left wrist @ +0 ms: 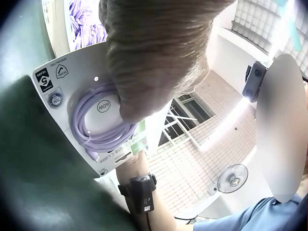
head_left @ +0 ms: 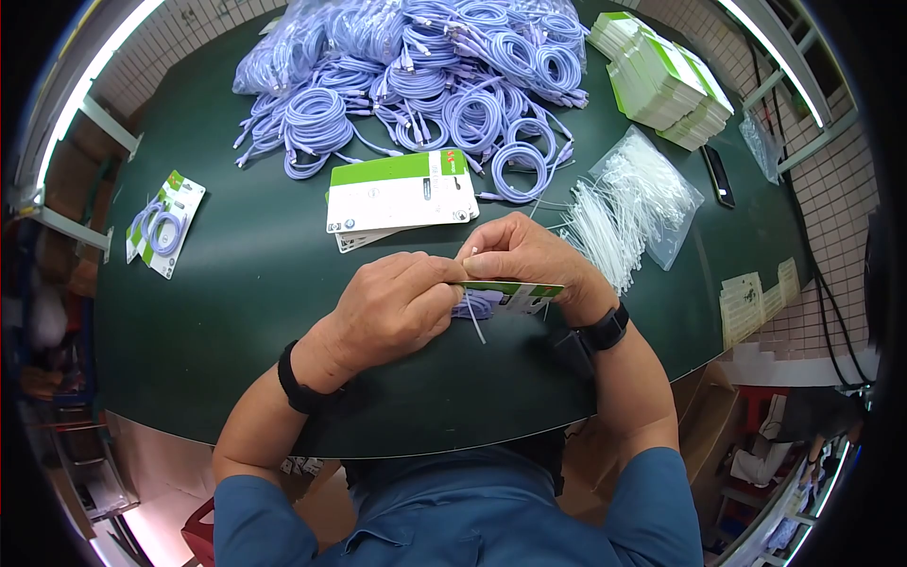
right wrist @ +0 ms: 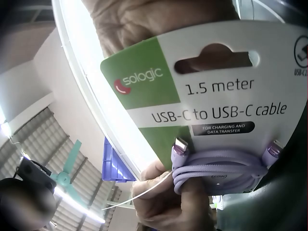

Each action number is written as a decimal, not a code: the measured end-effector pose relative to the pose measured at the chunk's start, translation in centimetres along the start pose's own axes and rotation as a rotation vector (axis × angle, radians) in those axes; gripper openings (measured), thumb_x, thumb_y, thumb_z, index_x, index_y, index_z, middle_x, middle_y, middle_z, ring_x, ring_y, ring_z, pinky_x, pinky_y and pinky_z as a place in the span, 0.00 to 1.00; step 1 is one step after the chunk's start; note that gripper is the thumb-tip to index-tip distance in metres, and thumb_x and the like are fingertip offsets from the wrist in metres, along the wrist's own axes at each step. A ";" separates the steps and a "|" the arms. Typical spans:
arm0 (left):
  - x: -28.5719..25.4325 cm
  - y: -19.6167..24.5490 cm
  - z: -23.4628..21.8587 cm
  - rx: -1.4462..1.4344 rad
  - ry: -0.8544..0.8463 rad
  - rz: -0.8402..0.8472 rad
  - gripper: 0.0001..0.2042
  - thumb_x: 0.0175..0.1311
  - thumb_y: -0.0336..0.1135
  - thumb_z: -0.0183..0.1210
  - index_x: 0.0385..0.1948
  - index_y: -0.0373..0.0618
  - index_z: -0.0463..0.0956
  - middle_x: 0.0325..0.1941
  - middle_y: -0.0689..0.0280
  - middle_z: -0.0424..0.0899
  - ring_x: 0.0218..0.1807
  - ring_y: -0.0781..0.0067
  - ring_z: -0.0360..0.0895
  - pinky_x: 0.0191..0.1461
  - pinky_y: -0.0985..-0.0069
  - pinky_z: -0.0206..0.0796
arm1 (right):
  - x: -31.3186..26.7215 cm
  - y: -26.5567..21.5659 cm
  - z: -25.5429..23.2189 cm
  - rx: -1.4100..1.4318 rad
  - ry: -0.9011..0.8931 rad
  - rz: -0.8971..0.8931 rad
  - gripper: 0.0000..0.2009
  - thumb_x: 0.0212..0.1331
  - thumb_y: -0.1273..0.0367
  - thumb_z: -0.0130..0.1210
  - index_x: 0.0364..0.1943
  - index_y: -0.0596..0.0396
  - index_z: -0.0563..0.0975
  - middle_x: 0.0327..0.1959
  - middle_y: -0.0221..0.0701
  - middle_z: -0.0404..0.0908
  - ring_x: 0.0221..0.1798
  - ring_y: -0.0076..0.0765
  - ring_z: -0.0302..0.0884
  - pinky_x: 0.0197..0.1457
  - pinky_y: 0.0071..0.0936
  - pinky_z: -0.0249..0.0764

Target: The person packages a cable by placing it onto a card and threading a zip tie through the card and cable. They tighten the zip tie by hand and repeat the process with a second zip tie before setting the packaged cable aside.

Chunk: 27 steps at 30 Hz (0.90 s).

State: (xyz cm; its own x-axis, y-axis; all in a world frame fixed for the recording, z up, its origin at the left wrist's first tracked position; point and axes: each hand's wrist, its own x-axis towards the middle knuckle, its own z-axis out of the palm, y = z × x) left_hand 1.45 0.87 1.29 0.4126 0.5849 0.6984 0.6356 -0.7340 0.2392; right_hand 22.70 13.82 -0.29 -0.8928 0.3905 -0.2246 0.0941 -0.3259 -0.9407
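Note:
Both hands hold one green-and-white card point(right wrist: 216, 96) with a coiled purple cable point(left wrist: 103, 120) lying against its face. In the head view the card is seen almost edge-on, and a thin white tie point(head_left: 474, 317) hangs down from beside the left fingers. My left hand point(head_left: 402, 302) pinches the card and tie at the card's left end, fingers curled. My right hand point(head_left: 534, 255) is behind the card, its fingertips meeting the left ones at its upper edge. The exact grip between the fingertips is hidden.
Beyond the hands lie stacked cards point(head_left: 402, 194), a heap of purple cables point(head_left: 435, 85) and loose white ties point(head_left: 605, 231) on a bag. Two cards with a cable point(head_left: 162, 231) are at left; card bundles point(head_left: 661, 80) and a phone point(head_left: 718, 176) at right.

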 end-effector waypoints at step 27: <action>-0.9 -0.6 0.1 -0.345 -0.009 -0.610 0.08 0.53 0.24 0.67 0.35 0.37 0.82 0.32 0.54 0.87 0.32 0.55 0.85 0.38 0.65 0.76 | -1.7 -3.4 3.2 -0.994 0.396 -0.680 0.09 0.61 0.75 0.69 0.45 0.58 0.86 0.41 0.33 0.90 0.43 0.33 0.87 0.50 0.33 0.80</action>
State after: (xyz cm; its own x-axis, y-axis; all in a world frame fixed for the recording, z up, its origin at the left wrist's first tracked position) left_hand 0.78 0.90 0.44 0.0541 0.9292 0.3657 0.5124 -0.3402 0.7885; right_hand 22.47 11.49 4.07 -0.7144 0.5105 0.4785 0.1128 0.7589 -0.6413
